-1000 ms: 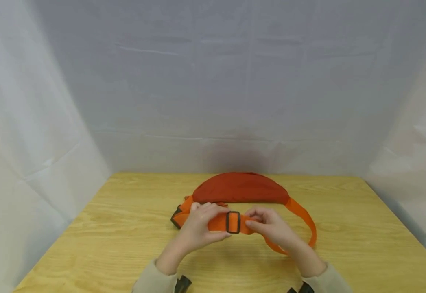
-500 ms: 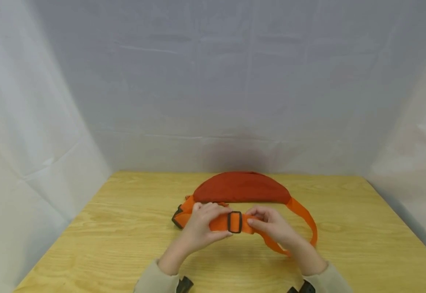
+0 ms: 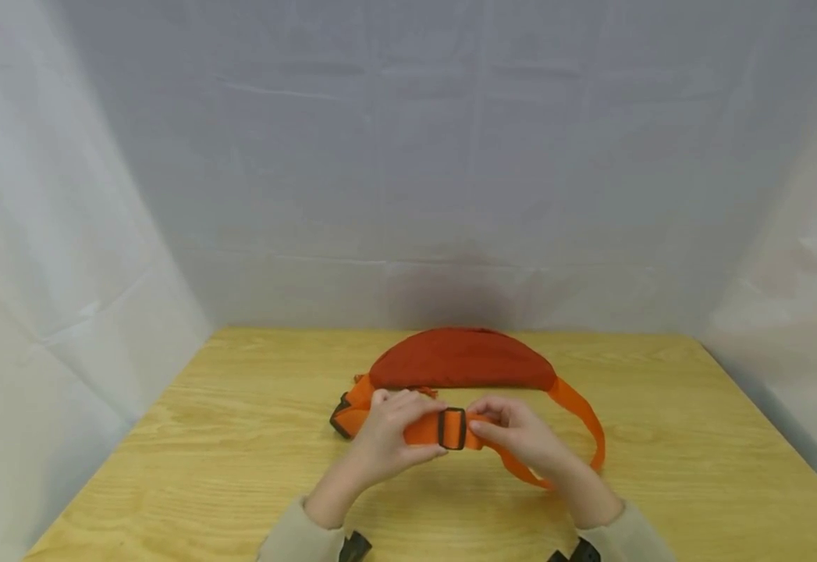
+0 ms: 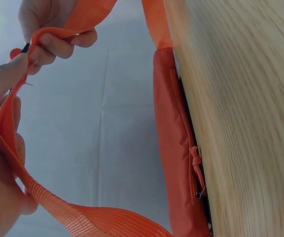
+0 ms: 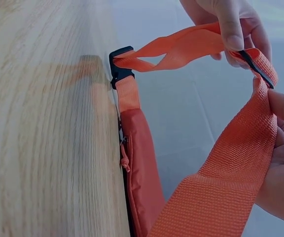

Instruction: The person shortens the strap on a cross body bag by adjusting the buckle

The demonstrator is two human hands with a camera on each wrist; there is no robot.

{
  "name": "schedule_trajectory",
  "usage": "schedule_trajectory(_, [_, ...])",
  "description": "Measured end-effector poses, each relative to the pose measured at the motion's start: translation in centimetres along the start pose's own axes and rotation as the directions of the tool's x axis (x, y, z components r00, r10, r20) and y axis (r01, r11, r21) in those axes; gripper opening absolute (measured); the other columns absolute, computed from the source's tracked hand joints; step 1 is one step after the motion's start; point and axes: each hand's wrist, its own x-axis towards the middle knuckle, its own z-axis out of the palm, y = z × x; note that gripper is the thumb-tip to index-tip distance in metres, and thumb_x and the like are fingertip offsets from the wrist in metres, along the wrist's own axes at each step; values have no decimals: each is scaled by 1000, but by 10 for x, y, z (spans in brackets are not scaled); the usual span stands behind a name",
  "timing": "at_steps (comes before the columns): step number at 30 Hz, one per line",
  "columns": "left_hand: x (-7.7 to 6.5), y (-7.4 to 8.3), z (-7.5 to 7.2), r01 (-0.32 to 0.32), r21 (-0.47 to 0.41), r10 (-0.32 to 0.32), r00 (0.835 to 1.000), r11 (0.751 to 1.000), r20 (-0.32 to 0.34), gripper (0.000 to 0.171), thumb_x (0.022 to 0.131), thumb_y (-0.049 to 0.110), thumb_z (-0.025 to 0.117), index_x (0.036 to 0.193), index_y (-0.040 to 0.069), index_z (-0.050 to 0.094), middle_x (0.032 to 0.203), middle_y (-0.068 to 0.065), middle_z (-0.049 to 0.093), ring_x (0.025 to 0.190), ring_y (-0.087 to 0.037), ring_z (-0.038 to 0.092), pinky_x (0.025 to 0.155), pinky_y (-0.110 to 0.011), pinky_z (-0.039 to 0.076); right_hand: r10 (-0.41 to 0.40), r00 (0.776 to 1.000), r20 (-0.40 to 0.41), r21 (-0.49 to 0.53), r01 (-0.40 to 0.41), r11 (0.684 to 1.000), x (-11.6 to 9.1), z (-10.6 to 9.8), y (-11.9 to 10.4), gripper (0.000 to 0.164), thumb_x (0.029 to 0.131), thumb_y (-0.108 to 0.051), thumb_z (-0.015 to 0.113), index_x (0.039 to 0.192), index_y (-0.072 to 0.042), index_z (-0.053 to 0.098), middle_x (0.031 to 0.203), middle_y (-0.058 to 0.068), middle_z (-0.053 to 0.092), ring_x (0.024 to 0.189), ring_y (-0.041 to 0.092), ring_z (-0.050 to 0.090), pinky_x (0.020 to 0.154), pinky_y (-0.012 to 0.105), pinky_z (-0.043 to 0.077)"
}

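A red waist bag lies toward the back of the wooden table, its orange strap looping forward. Raised above the table, the front stretch of strap carries a black slide adjuster. My left hand holds the adjuster's top and bottom edges between fingers and thumb, with strap running behind the palm. Just right of the adjuster, my right hand pinches the orange webbing between thumb and fingers. In the right wrist view a black buckle joins the strap to the bag's left end.
Pale sheeting walls the table at the back and both sides. A zipper pull hangs on the bag's front face. Dark wrist straps show below both sleeves.
The adjuster and both hands stay nearly in place. The adjuster has shifted very slightly to the right, nearer the right fingertips. The bag has not moved.
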Motion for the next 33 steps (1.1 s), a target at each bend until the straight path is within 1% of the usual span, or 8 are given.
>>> schedule_trajectory(10, [1, 0, 1, 12, -19, -12, 1000, 1000, 19, 48, 62, 27, 80, 105, 12, 63, 97, 3, 62, 90, -11, 53, 72, -36, 26, -9, 1000, 0, -12, 9, 1000, 1, 0, 2, 27, 89, -11, 52, 102, 13, 52, 88, 10, 59, 74, 14, 55, 70, 31, 46])
schedule_trajectory(14, [1, 0, 3, 12, -41, -10, 999, 999, 36, 48, 63, 26, 80, 105, 11, 62, 97, 2, 63, 91, -11, 54, 72, -34, 27, 0, 1000, 17, 11, 0, 1000, 0, 0, 1, 29, 89, -11, 53, 104, 13, 50, 90, 11, 61, 76, 14, 57, 70, 30, 46])
schedule_trajectory(17, [1, 0, 4, 8, -57, -5, 999, 998, 49, 48, 63, 24, 80, 105, 10, 62, 97, 2, 63, 90, -11, 55, 71, -33, 27, -13, 999, 35, 38, 12, 999, -1, -1, 1, 28, 89, -12, 53, 104, 12, 47, 89, 9, 61, 77, 14, 57, 71, 29, 45])
schedule_trajectory(22, [2, 0, 4, 0, -53, 2, 1000, 999, 27, 48, 62, 22, 80, 104, 8, 62, 95, 1, 64, 87, -11, 56, 70, -32, 26, -46, 998, 35, 63, 44, 997, -1, -2, 4, 22, 88, -10, 53, 99, 8, 46, 84, 5, 59, 75, 12, 55, 68, 26, 45])
schedule_trajectory(24, [2, 0, 3, -4, -49, 5, 1000, 999, 13, 48, 62, 22, 81, 104, 8, 63, 94, 0, 64, 87, -11, 57, 70, -33, 25, -74, 996, 43, 66, 71, 995, -1, -4, 4, 20, 88, -8, 54, 100, 8, 48, 87, 5, 59, 76, 13, 56, 68, 27, 46])
schedule_trajectory(26, [2, 0, 3, -8, -43, 8, 1000, 999, 0, 48, 61, 23, 81, 104, 9, 63, 94, 1, 64, 88, -11, 57, 70, -33, 24, -104, 992, 71, 78, 98, 992, -2, -7, 5, 20, 87, -6, 54, 103, 6, 50, 92, 6, 59, 79, 14, 57, 70, 28, 46])
schedule_trajectory(29, [1, 0, 2, -6, -36, 5, 1000, 999, -17, 49, 60, 23, 81, 104, 9, 64, 94, 1, 65, 88, -11, 57, 70, -34, 24, -145, 982, 123, 98, 133, 986, -3, -12, 6, 23, 87, -3, 54, 109, 1, 53, 100, 5, 60, 87, 16, 58, 75, 31, 46])
schedule_trajectory(33, [1, 0, 1, 1, -45, -2, 1000, 999, -27, 49, 60, 23, 82, 103, 8, 64, 94, 1, 65, 88, -11, 57, 69, -33, 24, -137, 976, 168, 116, 118, 986, -3, -15, 7, 28, 87, -3, 53, 114, -8, 54, 107, 4, 58, 94, 18, 57, 78, 34, 45])
